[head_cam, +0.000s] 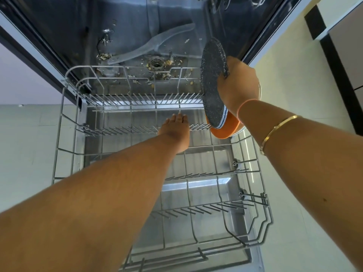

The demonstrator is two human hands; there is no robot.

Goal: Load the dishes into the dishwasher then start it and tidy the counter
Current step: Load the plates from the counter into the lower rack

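The dishwasher's lower rack [60, 146] is pulled out over the open door and holds no dishes. My right hand [238, 87] grips a stack of plates on edge at the rack's far right: a dark speckled plate [212, 85] in front and an orange plate [225, 132] behind it, with a white rim just showing beyond. My left hand [174, 130] reaches into the rack's middle with straight fingers, its fingertips at a row of tines [125, 130].
The dishwasher tub [137, 26] stands open beyond the rack, with a spray arm [149, 46], a drain filter [156, 64] and scattered food scraps on its floor. Pale floor tiles [25, 134] lie on both sides. Dark cabinets [337, 46] stand at the right.
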